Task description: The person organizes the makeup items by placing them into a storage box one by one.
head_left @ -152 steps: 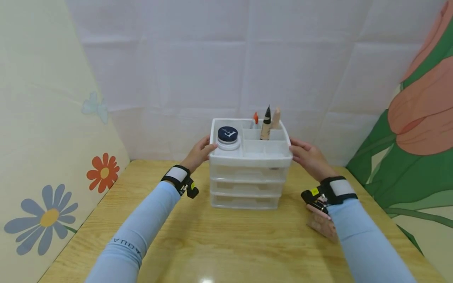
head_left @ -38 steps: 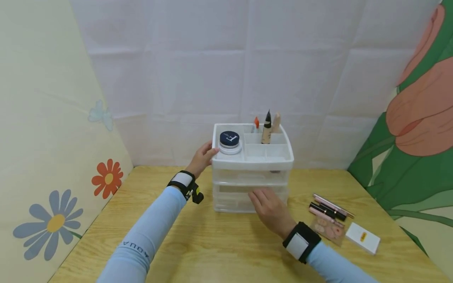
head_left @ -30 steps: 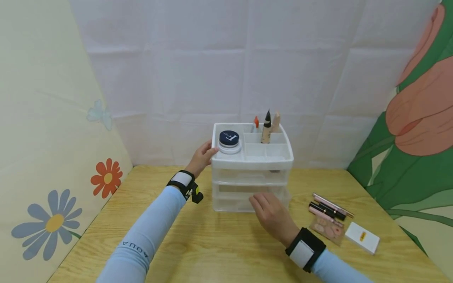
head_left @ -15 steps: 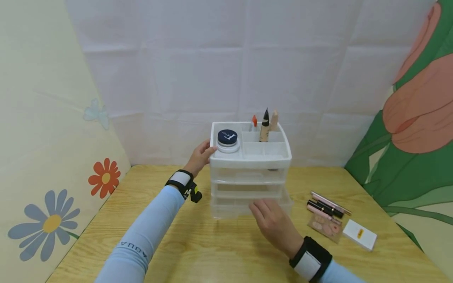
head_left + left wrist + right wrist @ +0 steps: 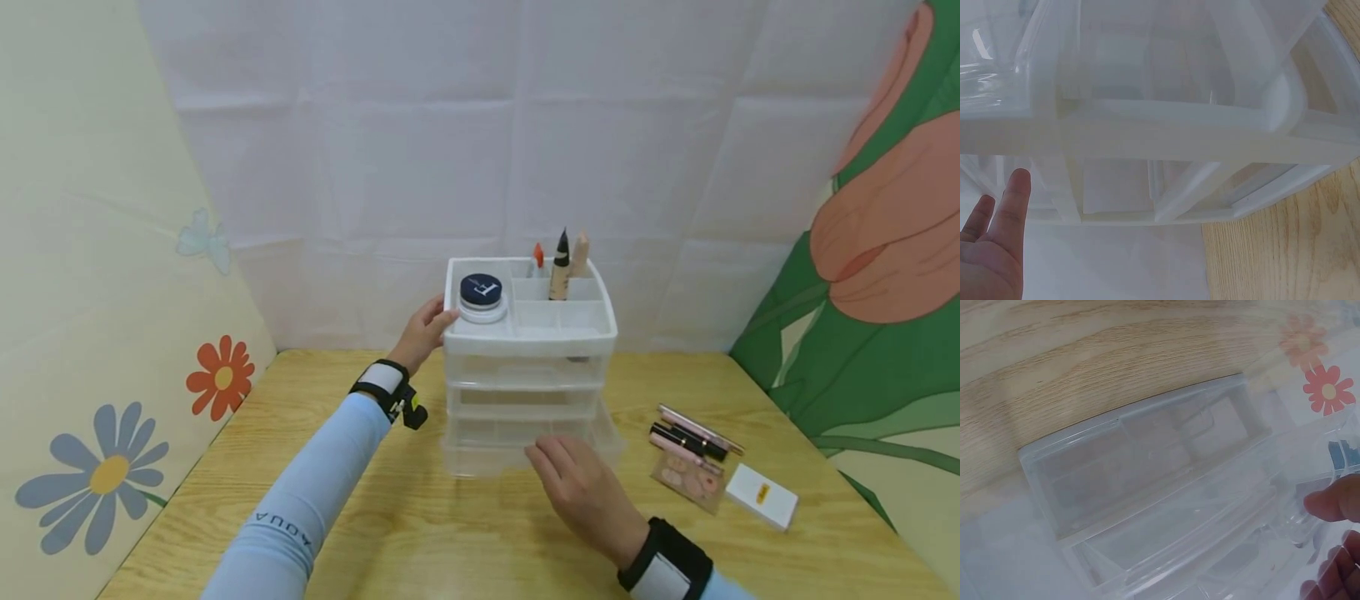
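Note:
A white organizer (image 5: 532, 344) with clear drawers stands on the table. My left hand (image 5: 422, 335) steadies its left side, thumb by the front corner; the left wrist view shows straight fingers (image 5: 1011, 215) against the clear wall. The bottom drawer (image 5: 480, 461) juts forward, with my right hand (image 5: 581, 493) gripping its front edge, fingers bent; those fingertips are hidden in the head view. In the right wrist view the right thumb (image 5: 1335, 501) lies over clear plastic. On top sit a dark-lidded jar (image 5: 481, 289), a beige tube with a pointed black cap (image 5: 559, 271) and an orange-tipped item (image 5: 538, 255).
Right of the organizer lie several slim pink and black cosmetic tubes (image 5: 693, 439), a makeup palette (image 5: 686, 482) and a white box (image 5: 763, 497) on the wooden table (image 5: 375, 517). A white cloth (image 5: 405, 167) hangs behind, with flower-patterned panels at both sides.
My right hand has moved from the organizer's right side to the bottom drawer and drawn it out toward me. My left hand stays at the left side.

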A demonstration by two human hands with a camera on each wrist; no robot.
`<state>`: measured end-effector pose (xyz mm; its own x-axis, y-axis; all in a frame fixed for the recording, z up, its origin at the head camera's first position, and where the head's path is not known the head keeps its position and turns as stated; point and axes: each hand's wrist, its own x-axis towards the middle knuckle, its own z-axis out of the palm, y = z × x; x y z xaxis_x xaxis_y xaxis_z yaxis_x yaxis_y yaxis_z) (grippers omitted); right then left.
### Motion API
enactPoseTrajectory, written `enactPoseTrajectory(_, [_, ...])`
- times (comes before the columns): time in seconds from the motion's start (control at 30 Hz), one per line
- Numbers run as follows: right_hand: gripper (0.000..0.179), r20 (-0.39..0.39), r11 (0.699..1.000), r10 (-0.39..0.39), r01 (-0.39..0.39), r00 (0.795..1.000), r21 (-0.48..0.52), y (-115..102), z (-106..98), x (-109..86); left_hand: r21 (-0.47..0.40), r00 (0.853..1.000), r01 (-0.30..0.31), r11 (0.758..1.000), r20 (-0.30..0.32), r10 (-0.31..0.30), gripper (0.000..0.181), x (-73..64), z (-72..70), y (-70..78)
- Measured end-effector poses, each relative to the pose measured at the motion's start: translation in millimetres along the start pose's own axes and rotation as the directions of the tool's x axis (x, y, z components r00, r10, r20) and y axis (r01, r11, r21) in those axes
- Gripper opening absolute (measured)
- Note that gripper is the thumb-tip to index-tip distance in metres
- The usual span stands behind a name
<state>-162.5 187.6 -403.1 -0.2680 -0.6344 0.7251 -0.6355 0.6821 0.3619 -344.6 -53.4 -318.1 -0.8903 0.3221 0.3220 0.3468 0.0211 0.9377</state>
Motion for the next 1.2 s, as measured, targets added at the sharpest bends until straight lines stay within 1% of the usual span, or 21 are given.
enactPoseTrajectory(0.3, [0.046, -0.004, 1.000, -0.003, 0.003, 1.000, 0.020, -7, -5, -0.4, -0.013, 1.000, 0.003, 1.000, -0.008, -0.003, 0.055, -1.2, -2.2, 1.9])
enactPoseTrajectory(0.43, [0.047, 0.011, 0.999, 0.006, -0.007, 1.000, 0.031, -10, -9, -1.2, -0.006, 1.000, 0.005, 1.000, -0.005, -0.005, 0.055, -2.6, -2.4, 1.3])
enactPoseTrajectory(0.67, [0.045, -0.016, 0.999, -0.024, 0.025, 1.000, 0.029, -16, -12, -2.4, -0.009, 1.000, -0.003, 1.000, 0.005, 0.003, 0.055, -3.4, -2.8, -0.5])
enactPoseTrajectory(0.9, [0.041, -0.045, 0.999, -0.025, 0.027, 0.999, 0.040, -19, -17, -4.1, -0.007, 1.000, -0.011, 1.000, 0.007, 0.012, 0.055, -3.3, -2.7, -2.1])
enactPoseTrajectory(0.97, [0.040, -0.046, 0.999, -0.027, 0.029, 0.999, 0.041, -20, -18, -5.5, -0.008, 1.000, -0.014, 1.000, 0.011, 0.015, 0.054, -3.5, -1.9, -1.5])
enactPoseTrajectory(1.0, [0.040, -0.041, 0.999, -0.026, 0.028, 0.999, 0.041, -20, -19, -6.3, -0.012, 1.000, -0.009, 1.000, 0.016, 0.010, 0.054, -5.6, -0.8, 2.9])
enactPoseTrajectory(1.07, [0.041, -0.027, 0.999, -0.023, 0.024, 0.999, 0.040, -21, -21, -8.1, -0.021, 1.000, -0.006, 1.000, 0.029, 0.007, 0.054, -5.7, -0.2, 4.5])
enactPoseTrajectory(1.2, [0.040, -0.038, 0.999, -0.030, 0.031, 0.999, 0.040, -22, -22, -10.6, -0.030, 0.999, 0.002, 1.000, 0.038, -0.001, 0.054, -6.8, 1.5, 6.6])
